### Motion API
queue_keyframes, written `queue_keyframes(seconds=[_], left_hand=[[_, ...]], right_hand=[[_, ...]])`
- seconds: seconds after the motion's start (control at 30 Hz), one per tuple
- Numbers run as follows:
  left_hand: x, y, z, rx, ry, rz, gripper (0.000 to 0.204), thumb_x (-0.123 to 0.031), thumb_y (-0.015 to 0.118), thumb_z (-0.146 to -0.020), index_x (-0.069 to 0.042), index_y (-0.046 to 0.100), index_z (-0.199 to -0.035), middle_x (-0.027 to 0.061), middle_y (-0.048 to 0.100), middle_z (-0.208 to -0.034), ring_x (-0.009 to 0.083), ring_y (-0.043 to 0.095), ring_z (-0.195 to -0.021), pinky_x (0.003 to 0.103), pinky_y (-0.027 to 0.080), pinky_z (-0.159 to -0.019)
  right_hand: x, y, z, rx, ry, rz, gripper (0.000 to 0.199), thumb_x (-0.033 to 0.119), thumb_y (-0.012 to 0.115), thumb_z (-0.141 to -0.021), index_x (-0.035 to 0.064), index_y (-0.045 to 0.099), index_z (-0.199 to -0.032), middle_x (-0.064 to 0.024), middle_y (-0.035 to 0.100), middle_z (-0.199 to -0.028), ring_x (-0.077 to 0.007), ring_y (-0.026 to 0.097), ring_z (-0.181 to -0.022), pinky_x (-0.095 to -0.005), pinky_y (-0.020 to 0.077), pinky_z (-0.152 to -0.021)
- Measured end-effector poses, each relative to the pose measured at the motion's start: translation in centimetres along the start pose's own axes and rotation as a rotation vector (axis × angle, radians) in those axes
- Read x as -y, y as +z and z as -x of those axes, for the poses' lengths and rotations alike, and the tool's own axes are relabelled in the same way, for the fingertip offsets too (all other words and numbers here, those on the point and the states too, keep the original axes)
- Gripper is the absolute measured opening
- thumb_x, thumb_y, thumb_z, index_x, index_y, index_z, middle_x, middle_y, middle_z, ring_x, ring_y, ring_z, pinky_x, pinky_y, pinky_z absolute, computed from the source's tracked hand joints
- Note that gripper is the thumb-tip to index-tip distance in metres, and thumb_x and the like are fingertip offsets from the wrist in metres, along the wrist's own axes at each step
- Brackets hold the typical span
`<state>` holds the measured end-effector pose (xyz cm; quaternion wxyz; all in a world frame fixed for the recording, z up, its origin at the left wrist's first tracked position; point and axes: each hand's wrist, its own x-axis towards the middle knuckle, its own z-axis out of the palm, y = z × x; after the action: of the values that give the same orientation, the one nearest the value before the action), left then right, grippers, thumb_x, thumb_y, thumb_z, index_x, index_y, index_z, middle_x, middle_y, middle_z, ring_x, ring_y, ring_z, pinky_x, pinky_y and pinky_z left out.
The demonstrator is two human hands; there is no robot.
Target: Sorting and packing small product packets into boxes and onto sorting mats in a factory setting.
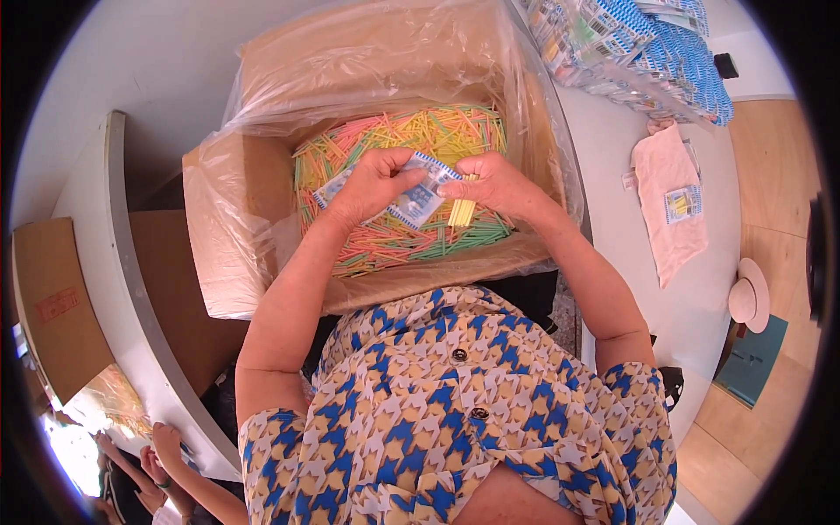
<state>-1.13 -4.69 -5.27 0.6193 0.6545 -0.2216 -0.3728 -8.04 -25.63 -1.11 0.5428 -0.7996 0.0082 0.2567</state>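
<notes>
Above a lined cardboard box, my left hand [382,182] pinches a small clear plastic bag [418,205] with blue-and-white printed edges. Between the curled fingers of my right hand [497,186] sits a short bundle of yellow sticks [462,212]. The right thumb meets the bag's edge beside the bundle; whether it grips the edge too, I cannot tell. Below both hands lies a thick layer of loose thin sticks [372,247] in yellow, pink, orange and green. No sticks can be made out inside the bag.
The cardboard box [350,66] has a clear plastic liner over its walls. A heap of blue-printed packets [630,54] stands far right. On the white table, a pink cloth [652,171] bears a filled packet [683,204]. Another person's hand [166,444] shows lower left, near a carton [57,302].
</notes>
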Motion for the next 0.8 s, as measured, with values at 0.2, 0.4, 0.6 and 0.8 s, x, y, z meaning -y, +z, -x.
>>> queue_keyframes(seconds=[0.2, 0.4, 0.6, 0.8], left_hand=[[0.1, 1.2, -0.2, 0.015, -0.024, 0.281, 0.016, -0.013, 0.056, -0.093, -0.001, 0.066, -0.098, 0.0, 0.067, -0.085, 0.0034, 0.058, -0.074, 0.023, 0.049, -0.067], [1.2, 0.1, -0.1, -0.141, 0.027, -0.035, 0.01, -0.008, 0.064, -0.087, 0.0, 0.069, -0.088, -0.0037, 0.063, -0.072, 0.001, 0.051, -0.068, 0.021, 0.044, -0.059], [0.7, 0.0, 0.0, -0.073, 0.07, 0.005, 0.014, -0.006, 0.068, -0.083, 0.0, 0.07, -0.096, -0.0001, 0.068, -0.083, 0.0047, 0.058, -0.077, 0.022, 0.047, -0.069], [0.5, 0.2, -0.1, 0.024, 0.081, 0.06, 0.018, -0.004, 0.068, -0.082, -0.001, 0.07, -0.1, 0.0019, 0.07, -0.088, 0.0066, 0.06, -0.081, 0.023, 0.049, -0.074]], right_hand=[[-1.4, 1.1, 0.0, -0.204, -0.132, -0.174, 0.023, 0.023, 0.067, -0.084, -0.0004, 0.067, -0.085, 0.001, 0.056, -0.066, -0.0043, 0.045, -0.065, -0.0257, 0.0415, -0.058], [0.0, 0.1, 1.6, -0.204, -0.104, 0.181, 0.025, 0.022, 0.068, -0.084, 0.0003, 0.061, -0.074, 0.0032, 0.052, -0.062, -0.0029, 0.045, -0.063, -0.0273, 0.0394, -0.054], [2.9, -1.7, 2.7, -0.334, -0.146, 0.118, 0.026, 0.024, 0.068, -0.084, 0.0041, 0.058, -0.07, 0.0043, 0.05, -0.061, -0.004, 0.044, -0.057, -0.0231, 0.0336, -0.049], [3.4, -1.6, -0.1, -0.316, -0.144, -0.115, 0.028, 0.023, 0.068, -0.084, 0.0025, 0.058, -0.068, 0.0048, 0.048, -0.061, -0.0037, 0.041, -0.055, -0.0237, 0.0325, -0.047]])
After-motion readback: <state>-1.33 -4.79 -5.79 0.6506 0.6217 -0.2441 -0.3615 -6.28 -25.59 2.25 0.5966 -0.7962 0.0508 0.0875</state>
